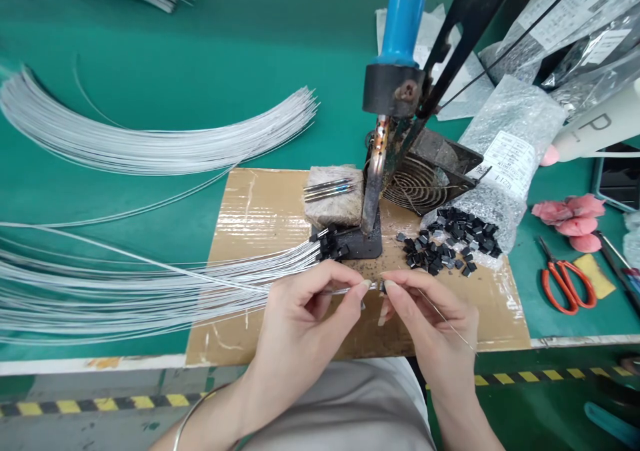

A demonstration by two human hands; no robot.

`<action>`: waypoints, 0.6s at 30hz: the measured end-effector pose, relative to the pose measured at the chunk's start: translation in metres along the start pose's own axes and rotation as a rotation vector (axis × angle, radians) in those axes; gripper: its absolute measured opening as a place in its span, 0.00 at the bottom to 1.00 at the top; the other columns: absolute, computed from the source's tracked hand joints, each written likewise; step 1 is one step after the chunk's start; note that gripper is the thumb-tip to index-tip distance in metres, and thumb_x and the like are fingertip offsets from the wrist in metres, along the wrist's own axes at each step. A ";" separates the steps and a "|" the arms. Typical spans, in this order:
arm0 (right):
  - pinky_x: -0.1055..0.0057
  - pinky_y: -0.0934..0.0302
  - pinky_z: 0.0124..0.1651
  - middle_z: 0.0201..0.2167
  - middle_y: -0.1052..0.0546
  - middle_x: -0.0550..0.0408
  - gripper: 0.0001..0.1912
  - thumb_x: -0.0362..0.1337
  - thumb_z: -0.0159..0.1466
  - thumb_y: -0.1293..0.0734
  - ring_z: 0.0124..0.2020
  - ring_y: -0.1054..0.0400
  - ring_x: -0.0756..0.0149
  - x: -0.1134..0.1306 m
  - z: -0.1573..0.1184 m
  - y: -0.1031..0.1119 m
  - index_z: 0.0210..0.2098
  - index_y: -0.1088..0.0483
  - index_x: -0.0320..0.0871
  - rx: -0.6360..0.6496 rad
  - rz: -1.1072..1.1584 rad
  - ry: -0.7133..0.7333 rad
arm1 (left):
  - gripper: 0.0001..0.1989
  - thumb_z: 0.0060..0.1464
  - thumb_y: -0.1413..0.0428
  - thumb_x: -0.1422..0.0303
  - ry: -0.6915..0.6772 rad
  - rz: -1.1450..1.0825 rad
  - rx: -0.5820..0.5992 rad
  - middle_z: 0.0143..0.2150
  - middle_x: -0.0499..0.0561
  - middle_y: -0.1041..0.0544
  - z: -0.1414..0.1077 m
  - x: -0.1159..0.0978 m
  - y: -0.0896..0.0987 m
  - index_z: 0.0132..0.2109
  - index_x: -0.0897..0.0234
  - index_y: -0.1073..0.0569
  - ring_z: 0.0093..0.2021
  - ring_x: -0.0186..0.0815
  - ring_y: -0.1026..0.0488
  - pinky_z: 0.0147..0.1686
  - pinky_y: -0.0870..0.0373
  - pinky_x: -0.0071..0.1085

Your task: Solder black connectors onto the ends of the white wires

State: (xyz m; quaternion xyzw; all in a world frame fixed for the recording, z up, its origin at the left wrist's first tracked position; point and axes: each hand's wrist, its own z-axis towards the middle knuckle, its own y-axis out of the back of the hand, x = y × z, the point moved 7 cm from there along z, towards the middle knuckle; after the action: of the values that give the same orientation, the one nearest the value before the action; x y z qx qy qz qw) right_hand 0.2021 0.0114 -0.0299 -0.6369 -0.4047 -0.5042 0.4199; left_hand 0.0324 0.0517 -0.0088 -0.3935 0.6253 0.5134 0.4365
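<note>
My left hand (313, 314) is closed in a pinch on a thin white wire, its tip pointing right. Facing that tip, my right hand (430, 324) pinches a small black connector (383, 287); a thin metal wire (447, 321) also passes by its fingers and slants down over the palm. The wire tip and the connector are very close; whether they touch cannot be made out. Under and left of my left hand lies a bundle of white wires (165, 297), with black connectors (331, 243) at its right end. Loose black connectors (435, 251) are heaped beyond my right hand.
A soldering iron (400, 31) on a black arm hangs above the cardboard (260, 204), beside a fan (425, 177). Another wire bundle (165, 145) lies at the left. Right are a bubble-wrap bag (515, 144), orange-handled scissors (567, 287) and a white bottle (600, 124).
</note>
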 end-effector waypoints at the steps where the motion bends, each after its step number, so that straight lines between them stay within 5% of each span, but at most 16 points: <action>1: 0.76 0.24 0.28 0.28 0.18 0.60 0.07 0.33 0.67 0.24 0.23 0.25 0.72 0.000 0.000 0.000 0.39 0.13 0.53 0.002 0.002 0.006 | 0.09 0.60 0.40 0.71 0.009 -0.003 0.001 0.22 0.44 0.26 -0.001 0.002 0.000 0.32 0.60 0.19 0.20 0.29 0.38 0.20 0.45 0.28; 7: 0.78 0.25 0.29 0.28 0.19 0.60 0.09 0.32 0.68 0.24 0.24 0.26 0.74 0.001 0.001 -0.002 0.40 0.13 0.54 0.024 0.006 0.030 | 0.07 0.59 0.39 0.72 0.052 -0.086 0.031 0.31 0.49 0.15 0.001 -0.002 -0.001 0.32 0.61 0.19 0.27 0.32 0.24 0.21 0.40 0.26; 18: 0.82 0.28 0.29 0.30 0.19 0.60 0.09 0.32 0.69 0.25 0.24 0.26 0.77 0.003 0.001 -0.003 0.42 0.13 0.53 0.082 -0.040 0.050 | 0.10 0.61 0.39 0.78 0.028 -0.259 0.067 0.33 0.46 0.15 0.002 -0.005 -0.005 0.33 0.61 0.19 0.33 0.28 0.20 0.32 0.28 0.18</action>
State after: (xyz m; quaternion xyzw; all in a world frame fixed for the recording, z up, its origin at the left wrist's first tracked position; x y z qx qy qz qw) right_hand 0.1996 0.0137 -0.0269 -0.5982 -0.4272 -0.5110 0.4455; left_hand 0.0385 0.0529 -0.0058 -0.4634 0.5922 0.4259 0.5032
